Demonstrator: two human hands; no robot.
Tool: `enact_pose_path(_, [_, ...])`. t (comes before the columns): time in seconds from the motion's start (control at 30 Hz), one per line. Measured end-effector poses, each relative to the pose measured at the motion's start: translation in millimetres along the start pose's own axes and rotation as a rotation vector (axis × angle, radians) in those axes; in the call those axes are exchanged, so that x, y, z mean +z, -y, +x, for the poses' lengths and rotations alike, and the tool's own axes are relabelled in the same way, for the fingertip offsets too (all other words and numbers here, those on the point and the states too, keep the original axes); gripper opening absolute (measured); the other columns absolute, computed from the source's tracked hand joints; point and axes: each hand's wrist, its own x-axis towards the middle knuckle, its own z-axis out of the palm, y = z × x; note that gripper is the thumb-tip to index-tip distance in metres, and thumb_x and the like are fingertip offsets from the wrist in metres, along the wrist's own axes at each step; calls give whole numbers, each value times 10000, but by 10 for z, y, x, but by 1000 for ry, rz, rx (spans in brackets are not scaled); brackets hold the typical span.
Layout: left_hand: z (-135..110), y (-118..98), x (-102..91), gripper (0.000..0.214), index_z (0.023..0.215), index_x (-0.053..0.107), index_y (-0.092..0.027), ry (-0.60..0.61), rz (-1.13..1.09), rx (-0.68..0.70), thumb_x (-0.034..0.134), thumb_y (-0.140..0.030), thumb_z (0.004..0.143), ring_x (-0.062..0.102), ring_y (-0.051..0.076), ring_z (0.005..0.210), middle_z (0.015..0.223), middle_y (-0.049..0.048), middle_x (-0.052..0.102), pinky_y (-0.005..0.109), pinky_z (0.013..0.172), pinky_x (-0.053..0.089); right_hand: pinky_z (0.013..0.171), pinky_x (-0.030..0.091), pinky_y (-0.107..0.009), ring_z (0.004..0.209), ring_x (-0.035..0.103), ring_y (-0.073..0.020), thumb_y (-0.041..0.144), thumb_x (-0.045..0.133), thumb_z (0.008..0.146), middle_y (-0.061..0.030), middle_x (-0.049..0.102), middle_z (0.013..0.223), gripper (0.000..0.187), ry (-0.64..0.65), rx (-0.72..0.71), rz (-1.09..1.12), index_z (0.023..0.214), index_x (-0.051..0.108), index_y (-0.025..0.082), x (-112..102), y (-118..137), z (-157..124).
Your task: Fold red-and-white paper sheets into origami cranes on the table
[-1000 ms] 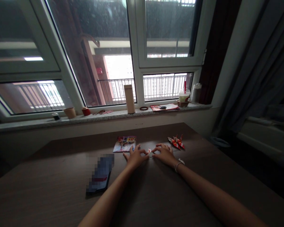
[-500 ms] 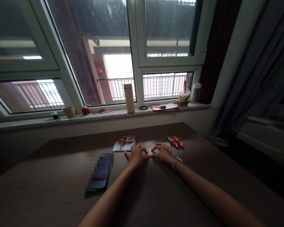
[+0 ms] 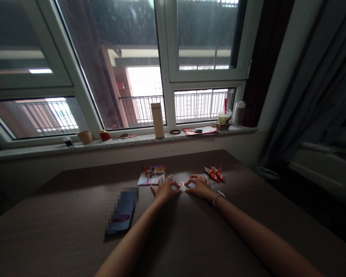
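A small piece of folded paper (image 3: pixel 182 186), white with some red, is on the table between my two hands. My left hand (image 3: pixel 166 189) pinches its left side between thumb and index finger, the other fingers spread. From the right, my right hand (image 3: pixel 200 187) pinches the other side, fingers curled; a bracelet circles that wrist. Beyond my right hand sit red-and-white folded paper figures (image 3: pixel 215 173), shaped like cranes. A colourful printed sheet or packet (image 3: pixel 152 175) lies just behind my left hand.
A dark, partly pixelated phone-like object (image 3: pixel 121 211) lies left of my left forearm on the brown table (image 3: pixel 60 207). Along the windowsill stand a tan bottle (image 3: pixel 157 120), a paper cup (image 3: pixel 85 137), scissors (image 3: pixel 198 131) on papers, and a drink cup (image 3: pixel 224 116).
My right hand has shifted very slightly right, and more of the white paper shows between my fingertips. Both hands keep their pinch.
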Motion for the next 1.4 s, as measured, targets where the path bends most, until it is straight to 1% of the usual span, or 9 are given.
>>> enact_pose_path(0.17, [-7,-12,39,205,931,737,-365,-45,6,4,727,-456,749,125,419,1474,1555,-39,384,795,1046,38,1112,162,-463,1309,400,-265,462,739,725,-14,530,1339,291,-46,11,-11,996,735,355,-8,57,-45])
enact_pose_path(0.3, [-24,-14,63,200,928,731,-368,-70,10,8,719,-460,751,142,414,1471,1546,-31,398,810,1032,54,1115,157,-457,1310,400,-260,453,738,729,-23,529,1341,294,-34,7,-11,999,732,337,-7,64,-51])
enact_pose_path(0.43, [-8,33,41,212,942,738,-387,-38,0,15,700,-488,760,130,407,1479,1553,-34,386,803,1039,46,1121,136,-476,1326,387,-261,457,736,738,-9,523,1355,285,-4,-14,7,1006,734,360,-10,-5,-6])
enact_pose_path(0.53, [17,77,28,215,958,742,-418,18,-14,1,700,-485,759,114,410,1483,1562,-59,370,785,1057,42,1126,128,-479,1329,386,-259,452,733,744,-5,521,1364,283,20,-29,8,1016,737,374,-15,-51,21])
enact_pose_path(0.83, [-16,8,48,208,973,711,-366,-1,-3,16,685,-431,778,108,414,1482,1567,-34,364,799,1039,82,1113,160,-482,1315,396,-270,420,727,736,-24,535,1342,254,-41,6,3,974,741,333,-3,39,-36])
enact_pose_path(0.93, [9,42,47,217,982,713,-376,11,-1,18,685,-442,778,104,413,1483,1577,-38,346,792,1045,78,1114,162,-486,1320,392,-273,423,722,742,-28,533,1345,258,-24,1,-1,982,741,331,-15,41,-42])
enact_pose_path(1.07, [53,120,27,217,988,729,-425,53,4,15,672,-467,783,93,426,1484,1581,-68,334,790,1050,38,1132,118,-506,1341,380,-270,426,705,766,0,523,1368,254,22,-25,-12,1014,737,377,-31,-33,-1])
enact_pose_path(1.17, [53,144,21,218,999,727,-451,68,10,12,655,-470,794,97,426,1484,1578,-73,339,796,1045,10,1138,122,-491,1350,375,-255,401,702,773,11,521,1379,256,46,-40,-28,1027,733,398,-32,-82,31])
enact_pose_path(1.4, [-3,78,48,235,1014,722,-406,23,18,7,667,-415,786,80,403,1491,1592,-36,317,788,1049,62,1144,116,-491,1346,381,-265,367,704,756,-12,518,1382,279,20,-13,-19,1033,738,359,-14,-21,6])
